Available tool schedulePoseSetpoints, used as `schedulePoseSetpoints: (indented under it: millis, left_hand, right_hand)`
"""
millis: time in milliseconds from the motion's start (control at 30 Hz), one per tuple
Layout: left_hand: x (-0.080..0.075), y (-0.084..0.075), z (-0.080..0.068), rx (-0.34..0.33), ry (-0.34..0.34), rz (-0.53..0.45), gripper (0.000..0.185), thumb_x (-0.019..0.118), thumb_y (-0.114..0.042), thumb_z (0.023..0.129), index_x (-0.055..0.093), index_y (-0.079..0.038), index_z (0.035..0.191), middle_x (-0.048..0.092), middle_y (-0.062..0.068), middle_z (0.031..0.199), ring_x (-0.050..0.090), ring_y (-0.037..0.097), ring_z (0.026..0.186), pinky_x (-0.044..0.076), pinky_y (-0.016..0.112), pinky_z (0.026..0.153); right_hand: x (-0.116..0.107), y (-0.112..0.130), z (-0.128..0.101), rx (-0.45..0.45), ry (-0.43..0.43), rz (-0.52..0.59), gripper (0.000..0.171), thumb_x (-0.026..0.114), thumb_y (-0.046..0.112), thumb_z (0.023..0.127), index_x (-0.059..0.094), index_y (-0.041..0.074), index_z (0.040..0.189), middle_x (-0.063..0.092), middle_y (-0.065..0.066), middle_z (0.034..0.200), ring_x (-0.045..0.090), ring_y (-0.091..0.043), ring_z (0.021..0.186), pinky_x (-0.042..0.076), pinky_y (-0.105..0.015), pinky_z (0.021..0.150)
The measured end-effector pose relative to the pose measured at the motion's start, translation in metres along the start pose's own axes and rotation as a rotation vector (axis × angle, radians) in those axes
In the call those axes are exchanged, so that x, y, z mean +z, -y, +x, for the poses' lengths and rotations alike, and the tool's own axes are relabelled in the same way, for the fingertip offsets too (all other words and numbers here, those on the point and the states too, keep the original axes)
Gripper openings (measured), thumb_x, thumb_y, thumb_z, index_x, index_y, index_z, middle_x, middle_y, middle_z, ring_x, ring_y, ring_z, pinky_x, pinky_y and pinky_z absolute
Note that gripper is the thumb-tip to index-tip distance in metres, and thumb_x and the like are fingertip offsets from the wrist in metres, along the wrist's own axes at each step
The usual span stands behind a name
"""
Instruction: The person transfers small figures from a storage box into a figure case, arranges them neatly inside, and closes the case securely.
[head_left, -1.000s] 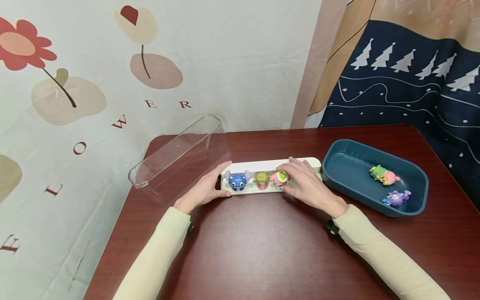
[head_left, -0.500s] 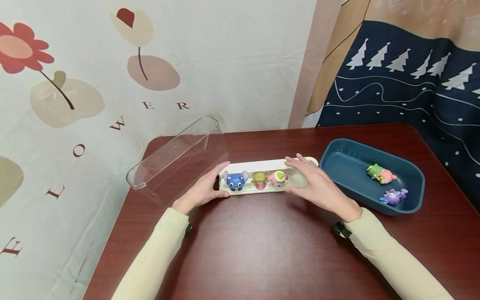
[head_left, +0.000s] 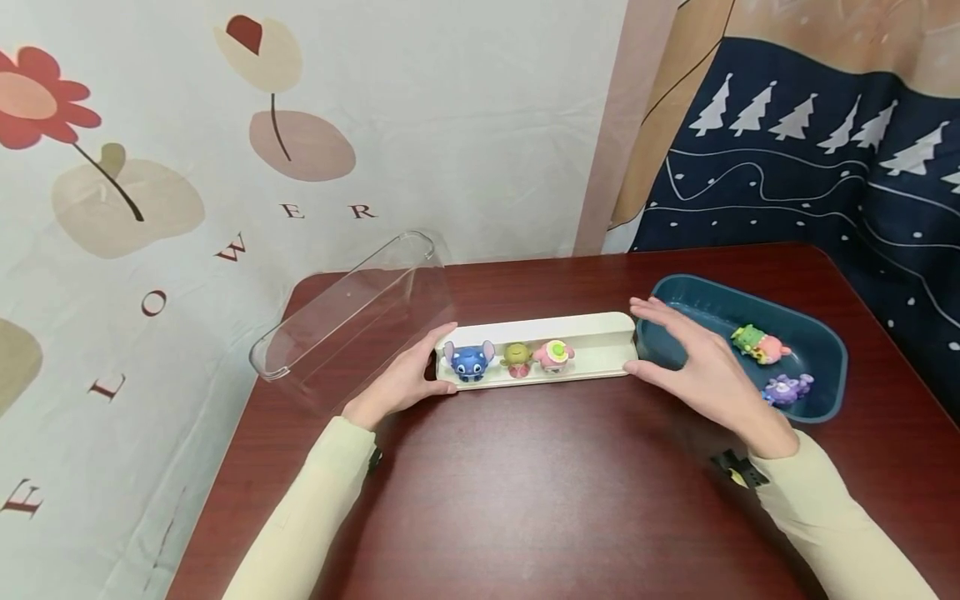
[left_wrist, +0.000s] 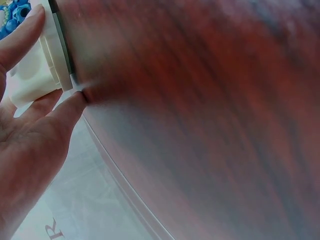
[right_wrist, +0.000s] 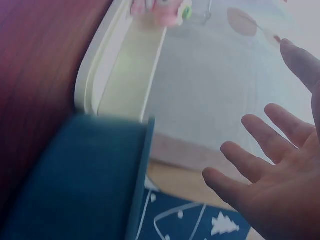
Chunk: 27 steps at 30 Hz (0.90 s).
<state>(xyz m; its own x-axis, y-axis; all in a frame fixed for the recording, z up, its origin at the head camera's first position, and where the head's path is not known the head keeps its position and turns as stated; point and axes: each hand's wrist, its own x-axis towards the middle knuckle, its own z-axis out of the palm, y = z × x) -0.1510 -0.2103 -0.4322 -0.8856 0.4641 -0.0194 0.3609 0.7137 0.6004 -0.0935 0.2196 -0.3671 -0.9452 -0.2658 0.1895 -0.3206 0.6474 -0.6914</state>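
Head view: long cream tray (head_left: 592,346) lies crosswise on the dark red surface (head_left: 525,500), three small figures at its left end: blue (head_left: 469,360), green (head_left: 517,359), pink (head_left: 554,356); right half bare. Left hand (head_left: 408,377) cups the tray's left end, fingers curled round it. Right hand (head_left: 701,371) hovers spread and empty just past the right end, in front of a teal bin (head_left: 825,350) with two more toys (head_left: 761,346) inside. Clear lid (head_left: 352,317) tilts behind the left hand.

Left wrist view: blurred; thumb and fingers (left_wrist: 25,37) bracket the cream tray end (left_wrist: 42,70).

Right wrist view: fingers (right_wrist: 260,130) splayed wide, holding nothing; tray (right_wrist: 125,75) butts against the bin (right_wrist: 90,175).
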Motion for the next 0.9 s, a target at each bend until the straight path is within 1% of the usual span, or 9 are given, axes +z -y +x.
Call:
schedulePoseSetpoints:
  millis: [133,233,300,400,533,667,733,800,900]
  left_hand:
    - [0.000,-0.001,0.000,0.002,0.000,0.000,0.101,0.091,-0.016,0.081,0.030,-0.014,0.162,0.042,0.016,0.160,0.044,0.035,0.143,0.034,0.052,0.119]
    - [0.000,0.000,0.000,0.002,-0.002,-0.001,0.101,0.091,-0.016,0.081,0.030,-0.014,0.162,0.042,0.016,0.160,0.044,0.035,0.143,0.033,0.052,0.119]
    - [0.000,0.000,0.000,0.003,-0.002,-0.001,0.101,0.091,-0.015,0.081,0.030,-0.013,0.162,0.042,0.016,0.160,0.043,0.035,0.144,0.033,0.052,0.119]
    - [0.000,0.001,0.000,0.005,-0.001,-0.002,0.101,0.090,-0.015,0.081,0.030,-0.013,0.162,0.041,0.016,0.160,0.043,0.035,0.144,0.033,0.052,0.119]
    - [0.001,0.002,0.000,0.001,0.000,-0.002,0.101,0.091,-0.015,0.081,0.030,-0.013,0.162,0.041,0.016,0.160,0.042,0.034,0.144,0.033,0.052,0.119]
    - [0.001,0.002,0.001,-0.001,0.001,0.001,0.101,0.091,-0.016,0.081,0.030,-0.013,0.162,0.041,0.016,0.161,0.042,0.034,0.145,0.033,0.052,0.119]
    - [0.002,0.003,0.001,-0.001,0.001,0.003,0.101,0.091,-0.016,0.082,0.030,-0.013,0.162,0.040,0.016,0.161,0.042,0.034,0.145,0.033,0.052,0.119]
    - [0.002,0.003,0.001,0.000,0.001,0.001,0.101,0.091,-0.017,0.082,0.030,-0.014,0.162,0.040,0.015,0.161,0.042,0.034,0.145,0.033,0.052,0.119]
    - [0.002,0.003,0.001,0.000,-0.001,-0.002,0.100,0.090,-0.017,0.082,0.030,-0.014,0.162,0.040,0.015,0.161,0.042,0.033,0.145,0.033,0.052,0.119]
  right_hand:
    - [-0.016,-0.007,-0.011,0.069,-0.035,0.011,0.074,0.085,0.035,0.088,0.052,0.027,0.153,0.045,-0.004,0.161,0.037,-0.034,0.149,0.035,-0.075,0.105]
    - [-0.026,-0.015,-0.019,0.087,-0.064,0.002,0.075,0.085,0.032,0.088,0.051,0.029,0.154,0.044,-0.005,0.161,0.038,-0.037,0.147,0.034,-0.078,0.104]
    - [-0.032,-0.022,-0.025,0.088,-0.084,-0.008,0.076,0.086,0.030,0.087,0.050,0.029,0.154,0.045,-0.004,0.160,0.038,-0.037,0.146,0.034,-0.077,0.103]
    - [-0.040,-0.031,-0.033,0.113,-0.103,-0.028,0.077,0.085,0.029,0.088,0.048,0.032,0.156,0.045,-0.006,0.160,0.039,-0.039,0.144,0.032,-0.078,0.103]
    - [-0.051,-0.042,-0.042,0.161,-0.127,-0.034,0.078,0.082,0.029,0.091,0.044,0.033,0.159,0.043,-0.014,0.160,0.038,-0.046,0.141,0.033,-0.081,0.100]
    - [-0.059,-0.051,-0.048,0.232,-0.161,-0.056,0.078,0.079,0.033,0.093,0.041,0.028,0.161,0.041,-0.022,0.160,0.038,-0.050,0.134,0.037,-0.081,0.092]
    - [-0.060,-0.054,-0.050,0.269,-0.169,-0.077,0.078,0.078,0.035,0.094,0.039,0.025,0.161,0.040,-0.024,0.159,0.037,-0.051,0.133,0.038,-0.081,0.091]
    - [-0.061,-0.058,-0.051,0.292,-0.169,-0.096,0.078,0.077,0.036,0.095,0.039,0.021,0.162,0.039,-0.027,0.159,0.037,-0.054,0.133,0.038,-0.082,0.090]
    - [-0.061,-0.065,-0.052,0.317,-0.171,-0.105,0.078,0.075,0.038,0.095,0.038,0.018,0.162,0.038,-0.029,0.159,0.036,-0.056,0.134,0.037,-0.082,0.090]
